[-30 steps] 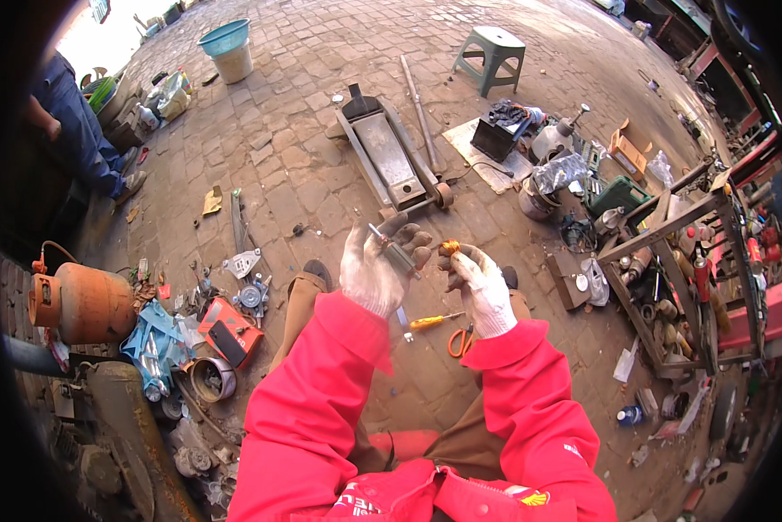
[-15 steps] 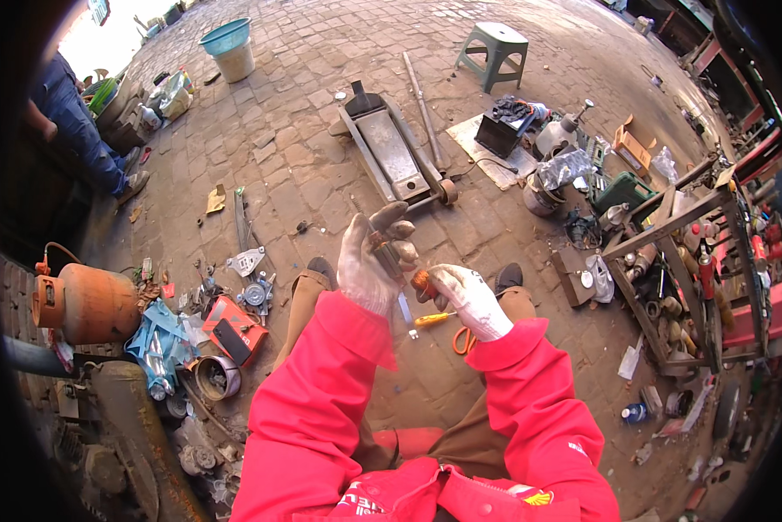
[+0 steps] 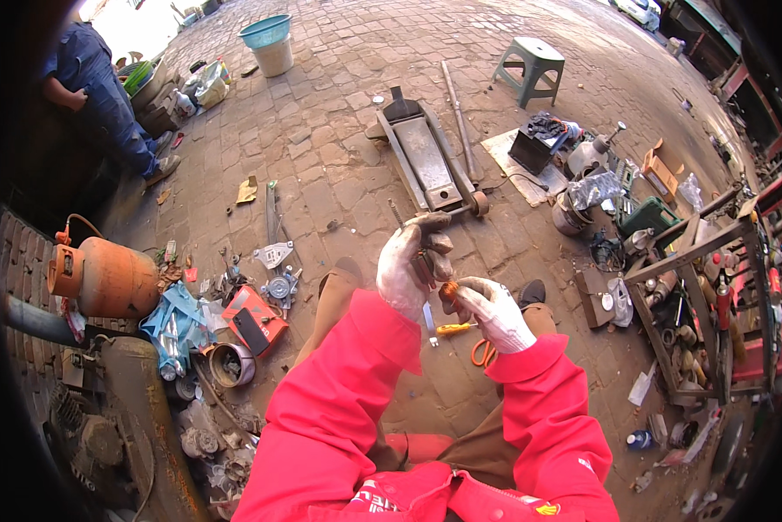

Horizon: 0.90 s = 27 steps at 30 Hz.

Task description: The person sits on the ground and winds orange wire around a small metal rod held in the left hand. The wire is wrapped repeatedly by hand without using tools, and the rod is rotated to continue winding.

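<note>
My left hand (image 3: pixel 399 271), in a soiled white glove, is raised in front of me with its fingers curled around a dark metal part (image 3: pixel 423 268). A thin rod (image 3: pixel 396 211) sticks up by its fingers. Close beside it, my gloved right hand (image 3: pixel 495 315) pinches a small round orange-brown part (image 3: pixel 449 292). Its exact kind is unclear, and I cannot tell whether the two parts touch. Below the hands, on the paving, lie a yellow-handled tool (image 3: pixel 453 330), orange-handled scissors (image 3: pixel 483 352) and a pale narrow strip (image 3: pixel 429 324).
A floor jack (image 3: pixel 426 157) and a long bar (image 3: pixel 457 117) lie ahead, with a green stool (image 3: pixel 532 70) beyond. An orange gas cylinder (image 3: pixel 108 277) and a phone on a red box (image 3: pixel 258 324) are left. A metal frame (image 3: pixel 691 261) stands right. Another person (image 3: pixel 104 96) stands far left.
The view has swung, so the surroundings sit further right and slightly lower. Both hands stay close together, still holding their parts; the left fingers have shifted a little.
</note>
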Each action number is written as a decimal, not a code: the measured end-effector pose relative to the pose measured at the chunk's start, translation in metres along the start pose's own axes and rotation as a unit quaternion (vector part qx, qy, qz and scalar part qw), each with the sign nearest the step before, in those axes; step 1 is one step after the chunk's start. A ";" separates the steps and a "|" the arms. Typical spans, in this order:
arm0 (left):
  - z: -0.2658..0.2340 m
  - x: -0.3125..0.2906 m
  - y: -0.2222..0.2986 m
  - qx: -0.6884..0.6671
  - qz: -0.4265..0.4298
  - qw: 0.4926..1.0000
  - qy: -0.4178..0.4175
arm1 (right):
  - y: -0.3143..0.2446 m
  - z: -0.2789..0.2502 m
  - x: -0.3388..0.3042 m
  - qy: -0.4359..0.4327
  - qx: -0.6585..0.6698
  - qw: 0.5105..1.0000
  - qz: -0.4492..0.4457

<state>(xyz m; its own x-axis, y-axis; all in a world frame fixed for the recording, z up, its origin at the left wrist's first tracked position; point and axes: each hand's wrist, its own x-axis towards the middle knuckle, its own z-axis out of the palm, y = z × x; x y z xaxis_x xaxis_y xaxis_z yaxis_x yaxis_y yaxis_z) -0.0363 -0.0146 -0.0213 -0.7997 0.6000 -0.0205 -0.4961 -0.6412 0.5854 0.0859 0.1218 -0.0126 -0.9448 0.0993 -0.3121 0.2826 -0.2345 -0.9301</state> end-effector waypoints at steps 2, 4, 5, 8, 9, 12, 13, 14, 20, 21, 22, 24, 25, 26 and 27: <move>-0.001 0.000 0.001 0.013 0.009 1.000 -0.001 | 0.001 0.000 0.000 -0.002 0.025 1.000 0.013; -0.001 0.001 0.001 0.010 0.002 1.000 -0.002 | 0.001 -0.002 0.001 0.000 0.044 0.999 0.018; -0.001 0.001 0.001 0.007 0.000 1.000 -0.006 | 0.001 -0.003 0.000 -0.014 0.057 0.998 0.016; 0.003 0.000 0.002 -0.004 0.009 1.000 0.002 | 0.002 -0.005 0.000 -0.018 0.054 0.998 0.031; 0.005 0.001 0.003 -0.006 0.014 1.000 0.020 | 0.002 -0.004 -0.001 -0.028 0.045 0.998 0.022; 0.010 0.000 0.003 -0.012 0.026 0.998 0.063 | 0.002 -0.001 -0.001 -0.002 0.084 0.996 0.030; 0.011 0.000 0.004 -0.013 0.033 0.997 0.066 | 0.002 0.001 0.000 0.011 0.088 0.995 0.034; 0.012 0.000 0.004 -0.014 0.040 0.997 0.069 | 0.001 0.001 0.001 0.013 0.103 0.994 0.030; 0.008 -0.002 0.006 -0.039 0.029 0.998 0.043 | 0.006 -0.003 0.005 0.040 0.127 0.990 0.035; 0.009 -0.002 0.006 -0.040 0.037 0.997 0.052 | 0.008 -0.005 0.006 0.018 0.111 0.994 0.006; 0.011 -0.002 0.006 -0.040 0.045 0.996 0.061 | 0.009 -0.008 0.007 0.011 0.182 0.983 0.019; 0.014 -0.002 0.008 0.018 0.027 0.995 0.090 | 0.011 -0.013 0.010 -0.020 0.302 0.953 0.016; 0.017 -0.002 0.009 0.055 0.021 0.995 0.079 | 0.012 -0.016 0.012 -0.039 0.358 0.933 -0.008; 0.019 -0.003 0.010 0.097 0.009 0.992 0.080 | 0.011 -0.019 0.014 -0.030 0.383 0.923 -0.026; 0.020 -0.005 0.012 0.148 -0.034 0.986 0.069 | 0.011 -0.022 0.015 -0.022 0.409 0.911 -0.045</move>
<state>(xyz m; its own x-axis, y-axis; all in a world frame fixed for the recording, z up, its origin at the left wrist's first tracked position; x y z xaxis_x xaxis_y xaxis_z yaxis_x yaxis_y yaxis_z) -0.0316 -0.0151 0.0021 -0.8170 0.5522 -0.1660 -0.4456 -0.4221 0.7894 0.0787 0.1415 -0.0318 -0.9686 0.1192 -0.2181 0.0034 -0.8711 -0.4912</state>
